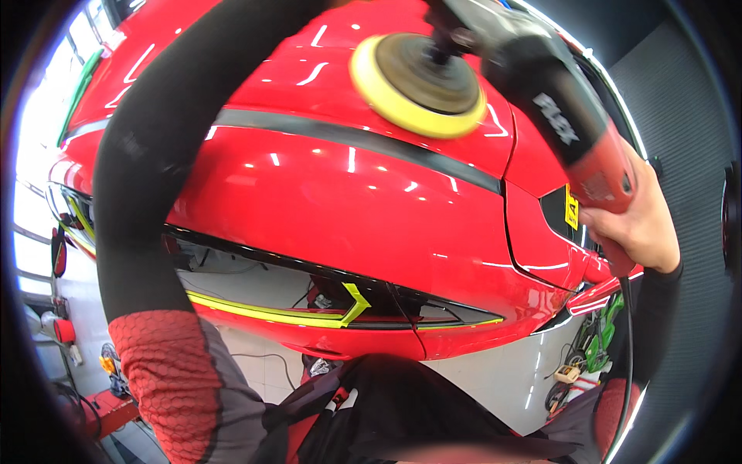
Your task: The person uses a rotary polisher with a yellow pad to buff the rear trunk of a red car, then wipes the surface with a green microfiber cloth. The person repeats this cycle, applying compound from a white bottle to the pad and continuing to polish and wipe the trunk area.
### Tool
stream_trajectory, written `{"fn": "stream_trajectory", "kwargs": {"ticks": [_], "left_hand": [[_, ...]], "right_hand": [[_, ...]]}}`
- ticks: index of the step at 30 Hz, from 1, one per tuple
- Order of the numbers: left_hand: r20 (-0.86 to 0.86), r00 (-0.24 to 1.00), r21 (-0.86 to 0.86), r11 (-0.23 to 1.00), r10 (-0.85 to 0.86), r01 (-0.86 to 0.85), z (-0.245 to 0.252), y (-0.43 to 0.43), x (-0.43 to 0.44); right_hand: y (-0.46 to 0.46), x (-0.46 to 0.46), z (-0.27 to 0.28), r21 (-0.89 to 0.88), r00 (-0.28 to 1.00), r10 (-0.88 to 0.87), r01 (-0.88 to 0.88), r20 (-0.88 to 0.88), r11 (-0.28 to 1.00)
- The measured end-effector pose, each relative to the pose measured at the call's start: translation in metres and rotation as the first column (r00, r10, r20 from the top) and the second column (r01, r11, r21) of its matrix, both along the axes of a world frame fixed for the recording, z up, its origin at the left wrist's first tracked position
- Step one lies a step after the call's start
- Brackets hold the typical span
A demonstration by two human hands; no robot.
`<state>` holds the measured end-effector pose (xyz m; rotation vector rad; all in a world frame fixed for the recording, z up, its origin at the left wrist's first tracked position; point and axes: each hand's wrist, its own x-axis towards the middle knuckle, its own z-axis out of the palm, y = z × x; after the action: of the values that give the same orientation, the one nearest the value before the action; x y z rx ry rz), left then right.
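Observation:
My right hand (pixel 640 217) grips the red rear handle of a FLEX rotary polisher (pixel 556 110) at the right. The polisher's yellow foam pad (pixel 446 124) is at its head, blurred, with a dark backing plate (pixel 426 75) above it. The pad is over the red car's roof (pixel 301 98), close to the black roof strip (pixel 359 145); whether it touches the paint is hard to tell. Up the left side reaches my left arm in a black sleeve, and its hand is past the top edge, out of view.
Yellow-green masking tape (pixel 278 310) lines the side window (pixel 249 281). The polisher's black cord (pixel 629 348) hangs along my right arm. A green motorcycle (pixel 600 336) stands on the floor at lower right. A red stand (pixel 113 412) is at lower left, and a ribbed dark wall (pixel 690 116) rises at right.

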<state>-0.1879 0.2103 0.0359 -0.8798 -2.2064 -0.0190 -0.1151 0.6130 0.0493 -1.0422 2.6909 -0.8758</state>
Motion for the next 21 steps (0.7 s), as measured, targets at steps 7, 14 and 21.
{"fn": "stream_trajectory", "kwargs": {"ticks": [7,14,21], "left_hand": [[0.478,0.866,0.758,0.430,0.145,-0.490,0.017,-0.055,0.133],[0.427,0.904,0.720,0.604,0.001,-0.342,0.013,-0.025,0.107],[0.511,0.803,0.663,0.735,-0.307,-0.141,0.006,0.085,0.019]], "right_hand": [[-0.101,0.018,0.007,0.057,0.955,0.264,-0.258,-0.137,0.964],[-0.063,0.022,0.002,-0.038,0.989,0.128,-0.126,0.075,0.991],[0.044,0.036,-0.005,-0.006,0.934,-0.256,0.266,0.248,0.964]]}}
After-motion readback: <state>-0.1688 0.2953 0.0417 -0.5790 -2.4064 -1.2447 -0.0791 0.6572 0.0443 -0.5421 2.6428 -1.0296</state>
